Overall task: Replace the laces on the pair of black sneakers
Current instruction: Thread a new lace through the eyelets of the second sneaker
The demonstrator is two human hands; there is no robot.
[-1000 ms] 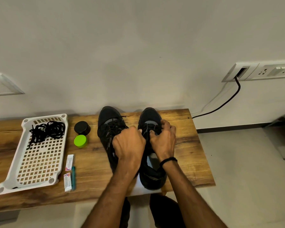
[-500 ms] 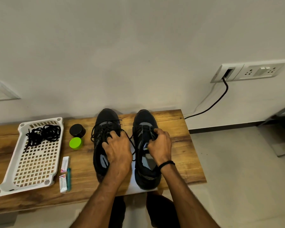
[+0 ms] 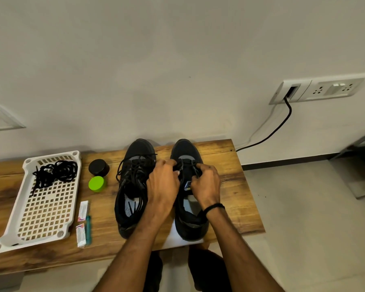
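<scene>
Two black sneakers stand side by side on the wooden bench (image 3: pixel 236 186), toes toward the wall. The left sneaker (image 3: pixel 133 213) has its black lace loose, looping over its sides and into its opening. Both hands are on the lace area of the right sneaker (image 3: pixel 185 151). My left hand (image 3: pixel 162 186) reaches across from the left, fingers curled and pinching the lace. My right hand (image 3: pixel 207 183), with a black band at the wrist, grips the lace from the right side. The hands hide the eyelets between them.
A white perforated tray (image 3: pixel 9 234) at the left holds a bundle of black laces (image 3: pixel 55 173). Beside it are a black jar (image 3: pixel 98 167), a green lid (image 3: pixel 96 183), two small packets (image 3: pixel 83 210) and a teal pen (image 3: pixel 88 228). White paper (image 3: pixel 175 239) lies under the right sneaker.
Half a second ago my left hand was on the left sneaker's laces; it has moved right onto the right sneaker. My right hand stays on the right sneaker.
</scene>
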